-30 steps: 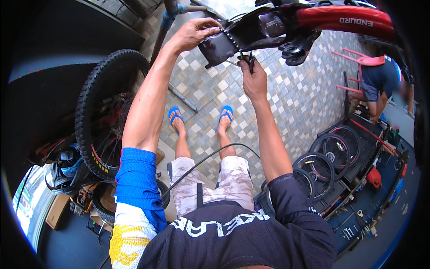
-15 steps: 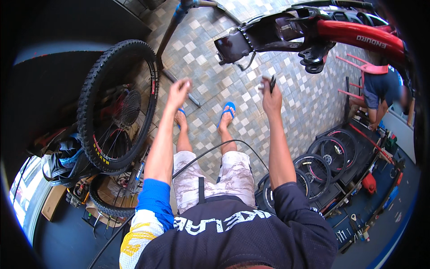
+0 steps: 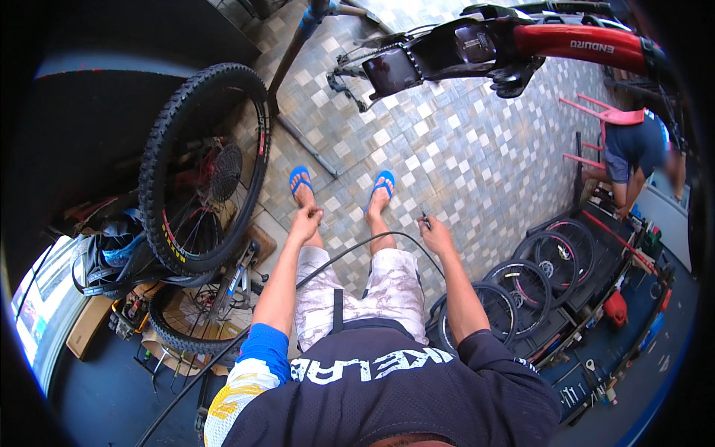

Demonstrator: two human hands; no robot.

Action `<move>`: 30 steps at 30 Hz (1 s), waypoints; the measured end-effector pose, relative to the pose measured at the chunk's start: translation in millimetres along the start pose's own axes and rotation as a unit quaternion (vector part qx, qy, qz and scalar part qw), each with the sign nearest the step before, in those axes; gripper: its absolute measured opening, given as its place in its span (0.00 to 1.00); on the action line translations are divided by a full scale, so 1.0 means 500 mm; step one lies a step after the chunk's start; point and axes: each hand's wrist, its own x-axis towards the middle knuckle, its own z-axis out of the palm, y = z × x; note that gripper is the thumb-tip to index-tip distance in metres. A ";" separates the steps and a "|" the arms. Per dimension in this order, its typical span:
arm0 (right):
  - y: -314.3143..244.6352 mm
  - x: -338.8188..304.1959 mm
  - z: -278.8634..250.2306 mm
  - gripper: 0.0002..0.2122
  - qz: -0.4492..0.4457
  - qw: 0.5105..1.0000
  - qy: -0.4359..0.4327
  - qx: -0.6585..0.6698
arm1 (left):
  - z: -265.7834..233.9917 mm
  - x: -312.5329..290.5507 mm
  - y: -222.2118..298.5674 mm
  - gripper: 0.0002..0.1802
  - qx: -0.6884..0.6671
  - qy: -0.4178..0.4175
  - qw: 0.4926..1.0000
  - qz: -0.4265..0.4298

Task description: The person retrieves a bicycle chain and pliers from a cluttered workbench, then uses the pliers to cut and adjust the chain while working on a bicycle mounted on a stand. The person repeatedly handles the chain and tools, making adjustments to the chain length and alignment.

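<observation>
One black cable loops near your right hand; swinging inward, its gripped dark tool could snag; whether your left hand holds anything, I cannot tell.

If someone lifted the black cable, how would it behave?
Probably springy: the black cable holds a smooth arch. Likely light, being thin. It may drag, since it runs out of view at lower left.

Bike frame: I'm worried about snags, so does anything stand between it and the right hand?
Nothing visible does: only tiled floor shows between the right hand and the bike frame. The black cable arcs lower in the picture.
</observation>
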 end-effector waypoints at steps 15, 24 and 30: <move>0.025 -0.013 0.034 0.18 0.050 0.997 -0.041 0.047 | -0.030 0.029 0.046 0.20 0.164 0.040 0.985 0.043; 0.017 -0.010 0.028 0.23 0.024 0.999 -0.011 0.026 | 0.085 0.060 0.218 0.30 0.099 -0.030 0.984 0.144; -0.027 0.001 0.003 0.24 -0.002 0.998 -0.009 0.055 | 0.238 0.164 0.496 0.45 -0.005 0.016 0.959 0.283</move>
